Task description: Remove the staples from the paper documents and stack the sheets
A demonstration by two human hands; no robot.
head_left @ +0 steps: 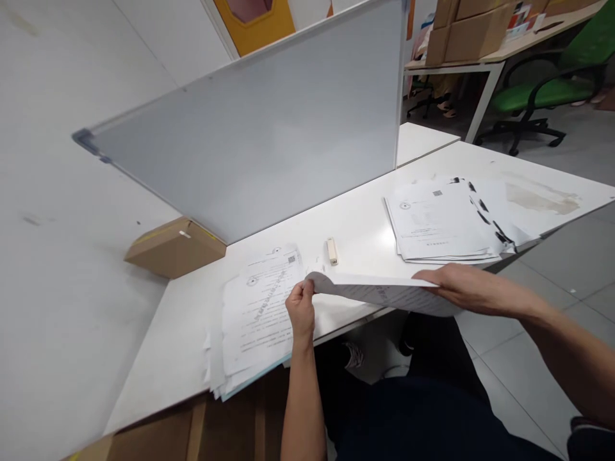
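A printed sheet of paper (384, 291) is stretched between my two hands, tilted above the front edge of the desk. My left hand (302, 307) pinches its left corner, which curls up. The right end of the sheet is gripped by my right hand (456, 288); the fingers beneath it are partly hidden. Left of my left hand lies a stack of printed papers (259, 314), its edges uneven. Another paper stack (432, 224) with black marks along its right side rests beyond my right hand. A small cream-coloured stapler-like object (332, 251) sits between the stacks.
A large whiteboard (269, 128) stands along the back of the white desk (158, 365). A cardboard box (175, 246) is wedged at the left by the wall. Behind to the right are a green chair (542, 96) and cardboard boxes (471, 35) on another table.
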